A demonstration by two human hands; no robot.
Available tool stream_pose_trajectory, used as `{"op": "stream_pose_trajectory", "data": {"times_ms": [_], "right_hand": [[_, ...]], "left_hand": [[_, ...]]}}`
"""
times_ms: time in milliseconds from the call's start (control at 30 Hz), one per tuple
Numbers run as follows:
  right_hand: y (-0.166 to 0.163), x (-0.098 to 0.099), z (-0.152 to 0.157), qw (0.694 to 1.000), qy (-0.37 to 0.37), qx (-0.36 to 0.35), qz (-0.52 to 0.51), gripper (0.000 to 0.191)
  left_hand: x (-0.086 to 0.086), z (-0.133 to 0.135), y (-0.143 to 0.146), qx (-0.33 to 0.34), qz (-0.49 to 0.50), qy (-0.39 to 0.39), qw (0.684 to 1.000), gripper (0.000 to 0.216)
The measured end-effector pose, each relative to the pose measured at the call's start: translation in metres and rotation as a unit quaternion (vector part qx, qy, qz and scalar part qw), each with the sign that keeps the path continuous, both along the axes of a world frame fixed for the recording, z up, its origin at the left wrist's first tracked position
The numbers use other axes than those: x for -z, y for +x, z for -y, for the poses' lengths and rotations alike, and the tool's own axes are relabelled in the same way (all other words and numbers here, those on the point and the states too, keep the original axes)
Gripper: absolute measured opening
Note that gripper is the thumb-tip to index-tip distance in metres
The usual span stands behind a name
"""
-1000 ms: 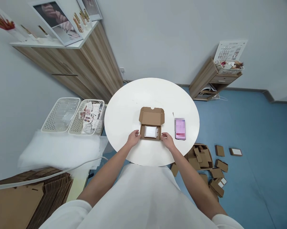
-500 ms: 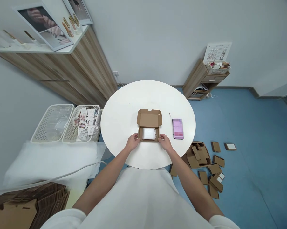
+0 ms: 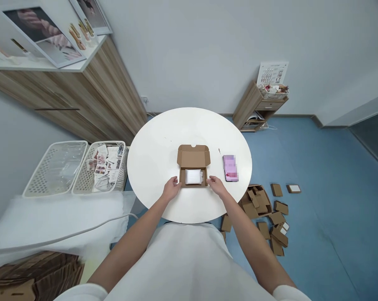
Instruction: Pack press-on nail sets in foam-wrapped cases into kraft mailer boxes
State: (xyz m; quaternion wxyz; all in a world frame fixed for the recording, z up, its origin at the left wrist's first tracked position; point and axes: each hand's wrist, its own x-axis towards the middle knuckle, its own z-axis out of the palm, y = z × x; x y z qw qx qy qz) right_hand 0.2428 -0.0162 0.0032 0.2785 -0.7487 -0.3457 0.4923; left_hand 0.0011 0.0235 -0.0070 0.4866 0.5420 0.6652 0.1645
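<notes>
- Left hand is at the left side of the open cardboard mailer box, fingers curled; whether they pinch its wall, I cannot tell.
- Right hand is at the box's right side, fingers bent, its grip equally unclear.
- The box rests on the white round table, its lid raised at the far side.
- White packet lies inside.
- Smartphone with a pinkish screen lies right of the box.

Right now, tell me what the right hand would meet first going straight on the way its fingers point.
The right hand would most likely meet the open cardboard box first, at its right side; any gap looks tiny, and touching can't be ruled out.
</notes>
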Motion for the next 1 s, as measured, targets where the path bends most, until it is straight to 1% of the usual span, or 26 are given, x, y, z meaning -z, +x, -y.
{"op": "stream_pose_trajectory", "data": {"times_ms": [67,133,300,433,567,700,867,933,1000], "right_hand": [[-0.005,0.004,0.003,1.000,-0.005,-0.012,-0.002,0.062],[-0.011,0.007,0.006,1.000,-0.004,-0.006,-0.005,0.064],[-0.019,0.008,0.008,0.999,0.008,-0.029,-0.015,0.059],[-0.018,0.005,0.009,0.999,0.014,-0.036,0.009,0.057],[-0.014,0.004,0.008,0.998,-0.001,-0.038,0.045,0.063],[-0.010,0.003,0.005,0.997,0.000,-0.029,0.066,0.064],[-0.002,-0.001,-0.006,0.999,0.018,-0.014,0.041,0.062],[0.004,-0.004,-0.013,1.000,0.022,0.016,0.016,0.060],[0.013,-0.007,-0.021,0.997,0.025,0.062,-0.025,0.057]], "left_hand": [[-0.002,0.000,0.000,-0.006,0.005,0.004,1.000,0.047],[-0.003,0.001,0.000,-0.007,0.008,0.005,1.000,0.045],[-0.004,0.005,0.003,0.002,0.013,-0.005,1.000,0.041],[-0.003,0.010,0.005,0.009,0.018,-0.003,1.000,0.041],[-0.001,0.009,0.002,-0.001,0.015,-0.007,1.000,0.046],[-0.004,0.000,-0.002,-0.014,0.013,-0.005,1.000,0.047],[-0.015,-0.016,-0.003,-0.034,0.024,0.003,0.999,0.049],[-0.020,-0.025,-0.004,-0.045,0.029,0.007,0.999,0.051],[-0.024,-0.035,-0.005,-0.058,0.039,0.014,0.997,0.051]]}}
